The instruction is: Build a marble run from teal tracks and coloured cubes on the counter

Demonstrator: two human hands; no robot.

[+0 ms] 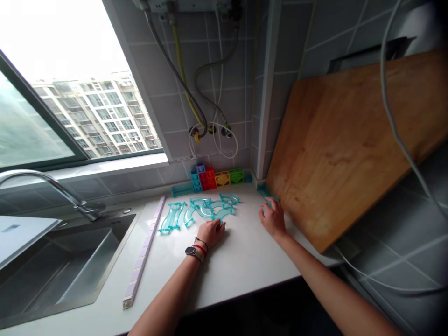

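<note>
My left hand, with a watch and bracelets on the wrist, rests on the white counter with its fingers curled. It lies just in front of several curved translucent teal pieces; whether it holds anything is hidden. My right hand has its fingers apart, close to a teal piece in the corner by the wooden board. Against the back wall stand coloured blocks: blue, red, yellow and green.
A long pale lilac strip lies between the teal pieces and the sink. The faucet arches over the sink's back. A large wooden board leans at the right, with a white cable hanging before it.
</note>
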